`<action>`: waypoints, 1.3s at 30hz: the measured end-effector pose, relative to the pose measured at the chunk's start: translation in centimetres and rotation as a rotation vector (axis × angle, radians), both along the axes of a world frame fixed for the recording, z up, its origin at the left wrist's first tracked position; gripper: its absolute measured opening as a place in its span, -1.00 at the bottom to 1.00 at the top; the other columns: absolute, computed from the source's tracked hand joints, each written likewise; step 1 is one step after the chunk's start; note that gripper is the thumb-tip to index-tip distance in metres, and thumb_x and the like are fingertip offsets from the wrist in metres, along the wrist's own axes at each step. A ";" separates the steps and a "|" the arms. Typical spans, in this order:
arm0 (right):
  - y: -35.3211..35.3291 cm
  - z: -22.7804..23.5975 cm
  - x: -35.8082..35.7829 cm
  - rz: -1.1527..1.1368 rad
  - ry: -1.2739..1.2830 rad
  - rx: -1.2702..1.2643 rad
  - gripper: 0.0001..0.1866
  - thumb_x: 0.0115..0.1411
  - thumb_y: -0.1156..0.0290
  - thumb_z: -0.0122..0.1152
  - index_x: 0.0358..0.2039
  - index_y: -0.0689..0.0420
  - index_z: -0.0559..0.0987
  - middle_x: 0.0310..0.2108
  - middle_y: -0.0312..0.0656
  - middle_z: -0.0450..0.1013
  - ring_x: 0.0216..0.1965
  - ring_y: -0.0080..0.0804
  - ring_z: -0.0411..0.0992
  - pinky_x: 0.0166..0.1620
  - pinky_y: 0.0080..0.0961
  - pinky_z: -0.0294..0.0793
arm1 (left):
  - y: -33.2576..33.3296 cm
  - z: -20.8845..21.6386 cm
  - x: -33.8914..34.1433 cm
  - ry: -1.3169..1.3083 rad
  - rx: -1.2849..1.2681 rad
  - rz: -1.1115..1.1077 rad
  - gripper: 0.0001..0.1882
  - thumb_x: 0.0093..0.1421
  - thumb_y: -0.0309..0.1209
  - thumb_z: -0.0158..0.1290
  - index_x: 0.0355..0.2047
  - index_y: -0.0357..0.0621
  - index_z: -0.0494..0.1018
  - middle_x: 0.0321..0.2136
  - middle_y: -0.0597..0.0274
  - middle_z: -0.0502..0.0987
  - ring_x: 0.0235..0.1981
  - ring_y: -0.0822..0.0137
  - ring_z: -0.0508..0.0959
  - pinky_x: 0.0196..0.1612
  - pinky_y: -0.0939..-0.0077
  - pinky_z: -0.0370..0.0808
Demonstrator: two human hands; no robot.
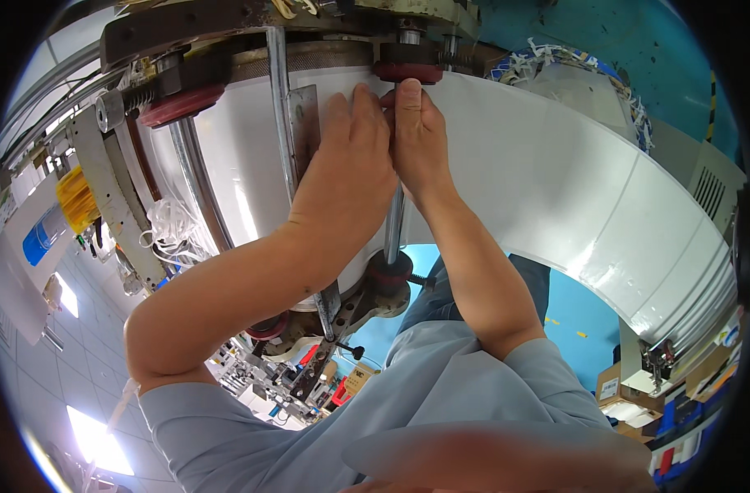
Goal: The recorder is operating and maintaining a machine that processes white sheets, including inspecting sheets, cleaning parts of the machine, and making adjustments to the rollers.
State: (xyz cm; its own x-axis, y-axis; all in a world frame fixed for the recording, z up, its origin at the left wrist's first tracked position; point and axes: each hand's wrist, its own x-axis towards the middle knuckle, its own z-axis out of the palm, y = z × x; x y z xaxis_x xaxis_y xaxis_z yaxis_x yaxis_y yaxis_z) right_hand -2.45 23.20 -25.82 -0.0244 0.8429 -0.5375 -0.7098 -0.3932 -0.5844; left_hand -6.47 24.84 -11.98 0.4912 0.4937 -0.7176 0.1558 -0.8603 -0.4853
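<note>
A broad, shiny white sheet [523, 156] curves through the machine under both my hands. My left hand [346, 164] lies against it with the fingers stretched out, beside a flat metal plate [305, 123]. Close alongside, my right hand [420, 140] is closed, its fingers curled and its thumb at the lower rim of a red-edged roller collar [408, 72]. A metal rod [394, 226] runs from that collar down behind my hands to a black collar [390, 267]. Whatever sits between the right fingers is hidden.
On the left, another red collar [182, 105] sits on a second rod [198, 177]. A slim upright bar [281, 115] crosses the sheet. Tangled white strips [173, 226] hang at the left; more scraps fill a round container [572, 78] at the far right. Cardboard boxes [617, 386] stand lower right.
</note>
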 end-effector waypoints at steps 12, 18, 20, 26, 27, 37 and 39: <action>0.4 0.1 0.5 -0.003 -0.093 0.044 -0.48 0.36 -0.01 -0.16 -0.40 0.27 0.39 -0.52 -0.21 0.41 -0.50 -0.51 0.35 -0.44 -0.52 0.38 | 0.3 0.2 0.4 0.011 -0.004 -0.012 -0.56 0.10 -0.30 -0.09 -0.09 -0.35 0.49 0.04 -0.11 0.39 0.17 0.02 0.26 0.21 0.07 0.08; 0.5 0.5 0.5 0.041 -0.191 0.010 -0.45 0.36 -0.02 -0.17 -0.40 0.30 0.42 -0.54 -0.18 0.40 -0.48 -0.46 0.32 -0.38 -0.47 0.37 | 0.2 -0.1 0.2 0.056 -0.016 -0.053 -0.53 0.12 -0.23 -0.04 -0.04 -0.26 0.50 0.05 -0.13 0.40 0.17 -0.09 0.26 0.22 -0.04 0.05; 0.5 0.5 0.5 0.026 -0.211 0.024 -0.45 0.36 -0.03 -0.17 -0.40 0.29 0.41 -0.55 -0.18 0.39 -0.48 -0.47 0.30 -0.39 -0.47 0.37 | 0.1 -0.2 0.2 0.061 -0.006 -0.038 -0.53 0.12 -0.23 -0.05 -0.03 -0.25 0.50 0.05 -0.12 0.40 0.18 -0.08 0.26 0.23 -0.03 0.04; 0.7 0.5 0.5 0.040 -0.177 -0.013 -0.43 0.35 -0.06 -0.17 -0.42 0.28 0.41 -0.57 -0.18 0.38 -0.51 -0.47 0.29 -0.41 -0.47 0.36 | 0.2 -0.1 0.2 0.068 0.008 -0.059 -0.53 0.13 -0.23 -0.05 -0.03 -0.26 0.49 0.06 -0.10 0.40 0.17 -0.07 0.26 0.23 -0.01 0.04; 0.6 0.4 0.4 0.012 -0.172 -0.010 -0.41 0.34 -0.08 -0.18 -0.43 0.28 0.41 -0.58 -0.17 0.38 -0.52 -0.47 0.29 -0.42 -0.47 0.36 | 0.2 -0.1 0.2 0.066 0.009 -0.059 -0.53 0.13 -0.23 -0.05 -0.03 -0.26 0.49 0.06 -0.10 0.40 0.17 -0.07 0.26 0.23 -0.01 0.04; -0.8 -0.4 0.8 -0.212 0.137 0.066 -0.10 0.07 0.44 0.33 0.23 0.24 -0.11 -0.38 -0.07 0.43 -0.56 -0.45 0.42 -0.57 -0.59 0.40 | 0.2 -0.1 0.1 -0.017 0.002 -0.010 -0.55 0.13 -0.30 -0.09 -0.03 -0.31 0.44 0.04 -0.05 0.40 0.19 0.03 0.25 0.22 0.09 0.08; 0.1 -0.4 1.2 -0.237 0.158 0.079 -0.09 0.03 0.51 0.33 0.24 0.19 -0.10 -0.34 -0.04 0.42 -0.56 -0.43 0.43 -0.57 -0.57 0.41 | 0.1 0.0 0.0 0.014 -0.001 -0.003 -0.54 0.13 -0.29 -0.09 -0.02 -0.31 0.44 0.04 -0.04 0.40 0.19 0.03 0.24 0.23 0.09 0.08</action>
